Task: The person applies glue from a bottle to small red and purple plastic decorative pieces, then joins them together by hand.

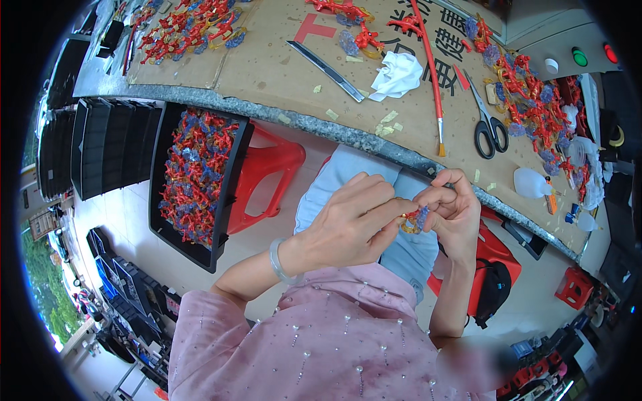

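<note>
Two hands are brought together below the table's [281, 73] near edge, over the lap. A small red, blue and yellow piece [414, 218] is pinched between the fingers of the left hand [351, 224] and the right hand [455, 207], both closed on it. A pale bangle [277, 260] is worn on the left wrist. Scissors [488, 123], a red brush [431, 73], a white cloth [398, 75] and a knife [326, 70] are laid on the table. A black tray [227, 194] of similar pieces is propped on a red stool [267, 170] at the left.
</note>
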`<state>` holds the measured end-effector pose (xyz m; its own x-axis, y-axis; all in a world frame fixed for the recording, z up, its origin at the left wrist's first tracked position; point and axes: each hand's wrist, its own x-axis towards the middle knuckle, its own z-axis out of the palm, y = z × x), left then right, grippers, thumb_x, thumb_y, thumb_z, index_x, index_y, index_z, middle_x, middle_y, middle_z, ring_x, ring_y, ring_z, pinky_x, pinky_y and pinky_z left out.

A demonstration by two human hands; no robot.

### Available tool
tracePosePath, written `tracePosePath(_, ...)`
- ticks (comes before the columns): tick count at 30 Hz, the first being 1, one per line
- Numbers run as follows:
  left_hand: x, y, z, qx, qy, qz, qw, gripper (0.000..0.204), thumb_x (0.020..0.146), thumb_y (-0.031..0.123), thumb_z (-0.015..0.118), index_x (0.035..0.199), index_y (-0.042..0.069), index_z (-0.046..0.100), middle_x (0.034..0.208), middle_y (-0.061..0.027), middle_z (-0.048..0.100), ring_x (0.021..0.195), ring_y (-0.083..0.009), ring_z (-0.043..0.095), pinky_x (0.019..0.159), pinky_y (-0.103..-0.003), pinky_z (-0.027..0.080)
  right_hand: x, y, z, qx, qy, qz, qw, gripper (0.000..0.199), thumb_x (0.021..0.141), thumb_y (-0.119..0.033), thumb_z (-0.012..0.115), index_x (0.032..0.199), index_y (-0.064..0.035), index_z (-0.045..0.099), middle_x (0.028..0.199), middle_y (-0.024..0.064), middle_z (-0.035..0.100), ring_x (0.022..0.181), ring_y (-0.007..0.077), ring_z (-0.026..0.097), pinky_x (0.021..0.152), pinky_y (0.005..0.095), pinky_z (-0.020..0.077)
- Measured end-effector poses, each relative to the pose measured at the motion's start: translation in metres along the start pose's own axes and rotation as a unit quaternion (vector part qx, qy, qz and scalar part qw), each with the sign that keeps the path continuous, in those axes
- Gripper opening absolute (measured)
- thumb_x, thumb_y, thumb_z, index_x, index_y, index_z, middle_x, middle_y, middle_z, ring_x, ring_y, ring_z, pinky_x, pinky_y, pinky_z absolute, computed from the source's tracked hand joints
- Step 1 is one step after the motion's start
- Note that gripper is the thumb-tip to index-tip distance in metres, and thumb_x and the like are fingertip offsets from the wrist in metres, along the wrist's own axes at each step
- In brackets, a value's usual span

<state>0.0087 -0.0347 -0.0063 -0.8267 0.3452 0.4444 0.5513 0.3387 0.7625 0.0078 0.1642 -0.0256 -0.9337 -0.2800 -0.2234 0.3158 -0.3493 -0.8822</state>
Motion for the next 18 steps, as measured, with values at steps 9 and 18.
tracePosePath(9, 0.002, -0.003, 0.007, -0.003, 0.024, 0.005, 1.0, 0.033, 0.063, -0.007, 0.067, 0.093, 0.005, 0.071, 0.068, -0.0037, 0.048, 0.057, -0.0194, 0.045, 0.053, -0.03, 0.036, 0.0, 0.0, -0.004, 0.003, -0.002, 0.002, 1.0, 0.053, 0.071, 0.003, 0.078, 0.11, 0.0005, 0.042, 0.086, 0.0127, 0.065, 0.078, 0.0154, 0.064, 0.064, 0.024, 0.0532)
tracePosePath(18, 0.001, -0.006, 0.011, -0.007, 0.037, 0.007, 0.999, 0.033, 0.062, -0.008, 0.068, 0.092, 0.005, 0.071, 0.068, -0.0034, 0.049, 0.057, -0.0189, 0.045, 0.052, -0.03, 0.036, 0.001, 0.0, -0.005, 0.001, 0.0, 0.001, 1.0, 0.053, 0.071, 0.003, 0.078, 0.11, 0.001, 0.042, 0.086, 0.0123, 0.065, 0.077, 0.0152, 0.064, 0.064, 0.0238, 0.053)
